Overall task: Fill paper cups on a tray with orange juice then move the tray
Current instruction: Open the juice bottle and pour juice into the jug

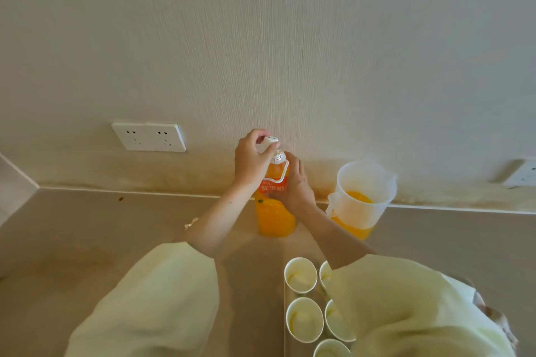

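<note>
Counter [87, 240]: left fingers [258, 139] pinching cap [270, 143], right fingers [290, 180] wrapping bottle [274, 217]; pitcher [362, 197] beside.

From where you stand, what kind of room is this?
Probably a home kitchen or drinks counter. A smooth beige countertop meets a wall with a double power socket, and on it stand an orange juice bottle, a plastic pitcher of juice and paper cups.

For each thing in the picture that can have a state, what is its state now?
Juice bottle: upright, partly full.
Cap: at the bottle's mouth, gripped by left hand.
Right hand: holding the bottle.
Pitcher: upright, open, holds some juice.
Paper cups: upright, no juice visible.
</note>
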A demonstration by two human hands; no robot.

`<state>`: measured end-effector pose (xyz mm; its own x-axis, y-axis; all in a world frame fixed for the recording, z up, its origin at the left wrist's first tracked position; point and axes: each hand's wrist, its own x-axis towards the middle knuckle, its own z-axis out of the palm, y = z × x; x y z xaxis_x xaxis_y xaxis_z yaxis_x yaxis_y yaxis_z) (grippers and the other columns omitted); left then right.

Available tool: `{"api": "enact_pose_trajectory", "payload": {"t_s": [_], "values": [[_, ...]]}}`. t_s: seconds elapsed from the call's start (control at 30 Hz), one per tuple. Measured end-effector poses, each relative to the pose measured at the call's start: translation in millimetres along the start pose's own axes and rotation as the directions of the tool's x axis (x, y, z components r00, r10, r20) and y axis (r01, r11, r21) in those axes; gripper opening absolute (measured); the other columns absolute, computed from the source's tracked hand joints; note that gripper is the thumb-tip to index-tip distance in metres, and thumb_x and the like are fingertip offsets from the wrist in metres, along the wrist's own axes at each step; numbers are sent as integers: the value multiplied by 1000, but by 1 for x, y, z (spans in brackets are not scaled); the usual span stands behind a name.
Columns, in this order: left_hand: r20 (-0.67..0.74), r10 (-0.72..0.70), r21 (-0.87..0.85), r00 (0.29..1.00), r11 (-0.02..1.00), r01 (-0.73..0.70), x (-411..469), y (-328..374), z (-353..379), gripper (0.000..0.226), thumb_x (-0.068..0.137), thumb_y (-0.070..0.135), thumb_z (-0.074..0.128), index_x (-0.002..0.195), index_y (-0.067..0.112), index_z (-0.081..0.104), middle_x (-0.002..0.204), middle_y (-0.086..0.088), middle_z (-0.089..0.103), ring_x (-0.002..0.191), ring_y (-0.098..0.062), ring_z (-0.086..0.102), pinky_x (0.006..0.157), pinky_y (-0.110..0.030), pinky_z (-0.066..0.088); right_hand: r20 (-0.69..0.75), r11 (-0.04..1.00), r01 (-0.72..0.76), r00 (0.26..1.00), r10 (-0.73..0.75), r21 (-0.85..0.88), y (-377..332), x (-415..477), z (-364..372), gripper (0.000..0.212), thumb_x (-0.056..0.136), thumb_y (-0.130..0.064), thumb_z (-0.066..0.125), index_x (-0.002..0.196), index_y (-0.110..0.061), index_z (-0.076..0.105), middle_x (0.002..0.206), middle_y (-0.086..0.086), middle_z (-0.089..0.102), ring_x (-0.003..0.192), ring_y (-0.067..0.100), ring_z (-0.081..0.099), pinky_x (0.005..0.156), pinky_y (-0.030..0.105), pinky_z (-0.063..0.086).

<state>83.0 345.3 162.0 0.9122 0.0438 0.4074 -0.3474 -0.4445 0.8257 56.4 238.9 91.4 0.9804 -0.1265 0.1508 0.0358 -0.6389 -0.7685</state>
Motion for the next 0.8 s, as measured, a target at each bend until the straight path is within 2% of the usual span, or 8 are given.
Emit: {"api": "enact_pose_trajectory", "payload": {"t_s": [0.07,0.17,0.33,0.43,0.53,0.67,0.7,0.8], "values": [[25,-19,11,999,1000,19,-2,-1,0,23,83,24,71,102,14,63,105,-1,65,100,-12,57,71,1,36,-3,1000,-5,1000,5,-4,0,0,0,110,60,-37,91,145,-30,22,141,-8,34,129,18,42,84,41,54],[92,-21,68,996,998,15,-1,1,-2,25,80,22,73,101,15,62,104,0,65,99,-13,59,71,-5,38,-2,1000,-12,1000,12,-15,-1,-1,0,109,61,-34,90,146,-31,21,142,-8,34,129,18,42,85,41,54],[247,-8,217,969,975,-47,8,8,-11,41,84,21,70,123,17,60,112,3,62,105,-13,55,81,-16,41,2,1000,-21,1000,21,-13,-2,-1,-1,107,63,-32,90,146,-30,22,141,-7,34,130,18,41,86,41,54],[431,19,350,902,918,-187,20,14,-20,34,87,13,65,121,15,64,121,-3,62,115,-21,53,95,-32,43,6,1000,-26,1000,26,-7,-2,-2,-2,106,64,-30,89,146,-28,23,142,-6,34,131,19,40,86,42,53],[553,-26,409,833,879,-244,30,26,-25,35,87,5,62,121,14,65,125,-5,62,118,-21,53,99,-34,43,13,999,-33,999,33,-16,-2,-2,-2,107,64,-29,89,146,-29,21,144,-5,33,132,21,39,86,43,54],[688,-41,343,724,899,-274,29,44,-25,23,84,14,69,106,11,71,118,-3,65,112,-16,57,95,-30,47,20,998,-48,999,49,-51,-4,-1,-2,108,65,-31,89,147,-25,19,143,-3,33,133,21,38,89,43,53],[692,-20,292,722,922,-255,27,47,-25,23,85,16,68,107,11,70,119,-2,65,112,-14,57,95,-28,46,18,997,-56,998,57,-61,-4,-1,-2,108,64,-32,89,147,-24,19,143,-3,33,133,22,39,90,44,53],[565,53,288,823,923,-257,29,49,-25,30,87,19,67,116,11,66,123,-3,63,114,-13,56,94,-23,43,26,997,-60,998,61,-37,-5,0,-3,109,64,-31,89,147,-27,19,145,-4,32,134,23,38,91,49,52]]}}
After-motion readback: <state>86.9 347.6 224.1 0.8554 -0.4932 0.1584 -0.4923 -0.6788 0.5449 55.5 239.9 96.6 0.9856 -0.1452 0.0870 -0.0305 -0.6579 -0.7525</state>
